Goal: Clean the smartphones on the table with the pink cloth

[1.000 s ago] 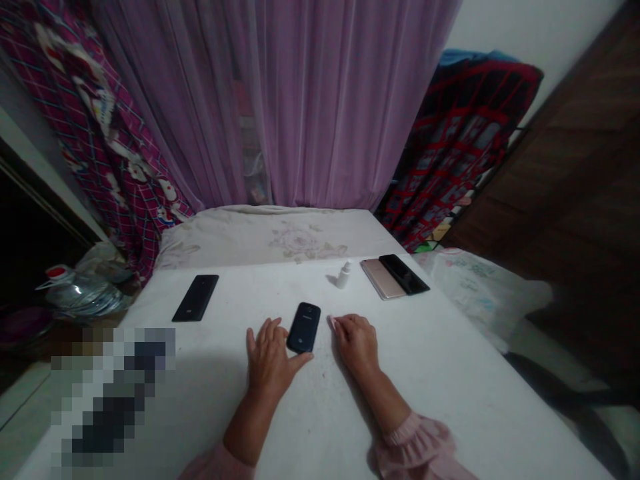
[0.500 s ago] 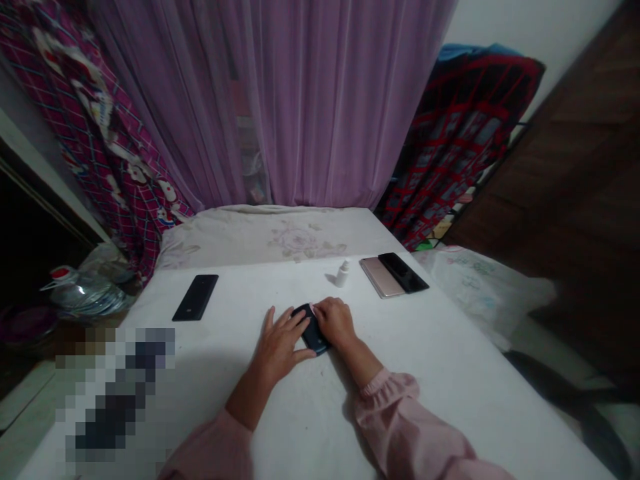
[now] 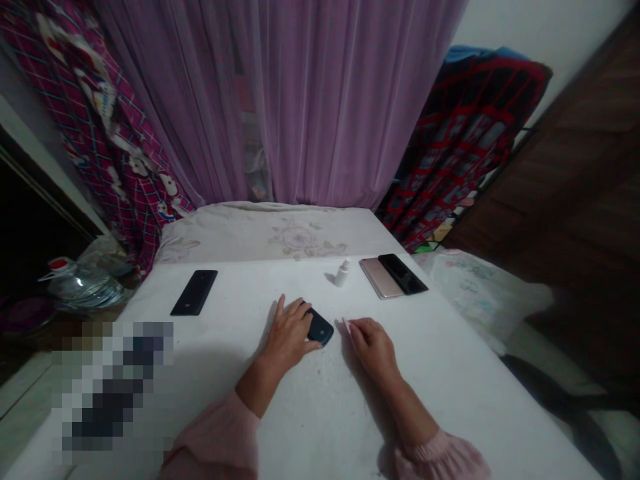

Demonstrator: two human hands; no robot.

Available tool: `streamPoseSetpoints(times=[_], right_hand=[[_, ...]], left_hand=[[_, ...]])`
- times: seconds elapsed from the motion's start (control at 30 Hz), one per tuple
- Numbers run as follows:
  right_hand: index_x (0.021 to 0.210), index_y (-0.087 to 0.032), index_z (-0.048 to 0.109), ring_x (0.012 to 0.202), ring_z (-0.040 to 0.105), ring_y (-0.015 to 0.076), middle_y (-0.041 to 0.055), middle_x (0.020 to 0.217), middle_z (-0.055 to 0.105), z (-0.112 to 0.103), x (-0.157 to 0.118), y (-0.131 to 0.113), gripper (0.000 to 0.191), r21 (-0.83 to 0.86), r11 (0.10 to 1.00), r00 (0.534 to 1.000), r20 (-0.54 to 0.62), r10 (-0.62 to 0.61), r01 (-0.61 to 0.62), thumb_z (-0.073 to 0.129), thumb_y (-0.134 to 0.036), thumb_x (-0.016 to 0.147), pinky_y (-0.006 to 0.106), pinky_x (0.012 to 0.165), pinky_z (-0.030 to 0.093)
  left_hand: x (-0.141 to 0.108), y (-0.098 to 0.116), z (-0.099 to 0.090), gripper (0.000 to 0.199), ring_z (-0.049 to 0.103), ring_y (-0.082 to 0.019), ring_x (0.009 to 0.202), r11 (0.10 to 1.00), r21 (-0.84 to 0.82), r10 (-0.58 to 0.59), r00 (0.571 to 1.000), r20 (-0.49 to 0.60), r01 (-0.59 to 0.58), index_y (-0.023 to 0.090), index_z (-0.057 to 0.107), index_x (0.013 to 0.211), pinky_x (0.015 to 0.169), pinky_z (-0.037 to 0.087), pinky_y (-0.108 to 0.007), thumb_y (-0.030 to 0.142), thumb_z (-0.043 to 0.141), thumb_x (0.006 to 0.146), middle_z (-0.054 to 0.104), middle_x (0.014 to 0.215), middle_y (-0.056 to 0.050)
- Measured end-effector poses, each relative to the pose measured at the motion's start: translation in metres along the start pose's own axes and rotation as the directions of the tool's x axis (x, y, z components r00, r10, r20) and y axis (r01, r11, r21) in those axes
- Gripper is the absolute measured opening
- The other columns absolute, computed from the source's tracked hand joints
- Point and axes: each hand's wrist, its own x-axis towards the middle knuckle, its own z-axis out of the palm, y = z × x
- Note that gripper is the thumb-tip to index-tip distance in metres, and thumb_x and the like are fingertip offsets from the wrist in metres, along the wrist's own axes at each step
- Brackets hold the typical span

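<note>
A small dark phone [image 3: 321, 328] lies on the white table near the middle. Over its left side rests my left hand [image 3: 290, 333], fingers spread, the thumb by the phone's lower edge. To the right of the phone and apart from it, my right hand [image 3: 373, 347] pinches a small pink cloth [image 3: 347, 327], mostly hidden by the fingers. Beyond the hands stands a small white spray bottle [image 3: 343, 274].
A black phone [image 3: 195, 293] lies at the left. At the right back, a rose-gold phone [image 3: 381, 277] is beside a black phone [image 3: 403, 274]. A clear water bottle [image 3: 83, 288] stands off the left edge; a plastic bag [image 3: 475, 290] is at the right.
My right hand has lifted off the phone and moved right with the pink cloth. The dark phone now sits turned at a different angle under my left hand.
</note>
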Motion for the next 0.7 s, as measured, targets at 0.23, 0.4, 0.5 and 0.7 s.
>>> streamPoseSetpoints(times=[0.23,0.4,0.5,0.7], right_hand=[[0.09,-0.019,0.074,0.084,0.064,0.0211,0.008,0.088,0.072,0.011,0.01,0.001,0.039,0.187,0.978,0.994,-0.033,0.1,-0.092,0.043,-0.043,0.085,0.03,0.075,0.047],[0.093,-0.02,0.074,0.087,0.064,0.0205,0.0076,0.092,0.071,0.018,0.02,-0.003,0.038,0.198,0.973,0.991,-0.033,0.127,-0.118,0.043,-0.041,0.085,0.03,0.078,0.047],[0.095,-0.021,0.074,0.089,0.064,0.0196,0.0065,0.094,0.071,0.023,0.032,-0.009,0.034,0.135,0.984,0.993,-0.005,0.118,-0.116,0.044,-0.036,0.087,0.028,0.078,0.046],[0.1,-0.023,0.073,0.093,0.062,0.0171,0.0048,0.097,0.07,0.046,0.063,-0.036,0.028,-0.078,0.997,0.995,0.103,-0.004,0.012,0.047,-0.029,0.092,0.024,0.078,0.042]], left_hand=[[0.026,-0.033,-0.01,0.053,0.047,-0.026,0.127,0.991,-0.029,0.135,0.959,0.25,-0.132,0.024,0.051,0.126,0.115,0.01,-0.051,0.039,0.07,0.078,0.058,0.132,-0.007],[0.016,-0.008,-0.014,0.047,0.057,-0.032,0.106,0.935,0.207,-0.314,0.942,0.117,0.286,0.013,0.061,0.106,0.098,0.037,-0.048,0.052,0.064,0.08,0.064,0.108,-0.016],[-0.003,0.0,-0.006,0.051,0.058,-0.032,0.102,0.903,0.171,-0.405,0.914,0.027,0.395,0.011,0.056,0.116,0.088,0.044,-0.044,0.05,0.062,0.082,0.064,0.109,-0.016],[-0.03,-0.024,0.027,0.052,0.043,-0.03,0.13,0.968,0.022,-0.25,0.966,-0.067,0.252,0.013,0.041,0.136,0.109,0.028,-0.051,0.034,0.054,0.09,0.053,0.136,-0.014]])
